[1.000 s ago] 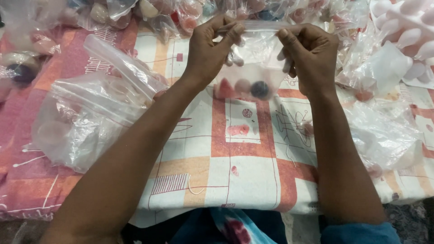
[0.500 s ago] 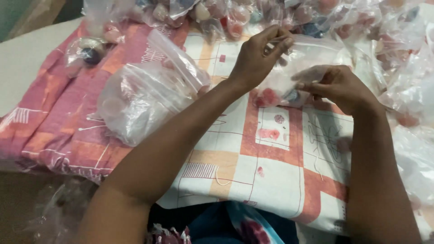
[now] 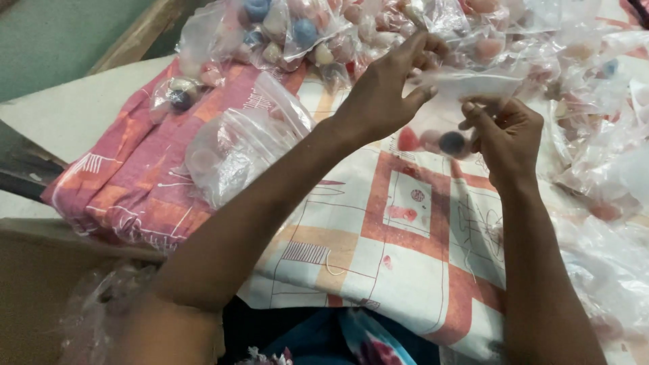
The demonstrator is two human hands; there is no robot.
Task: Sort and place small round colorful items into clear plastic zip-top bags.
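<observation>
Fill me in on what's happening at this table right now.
A person holds a small clear bag up over a patterned cloth. The left hand pinches its top edge, the right hand grips its side. Inside sit a red, a pale and a dark blue ball. A bigger clear bag lies to the left, and a heap of filled bags lines the far edge.
</observation>
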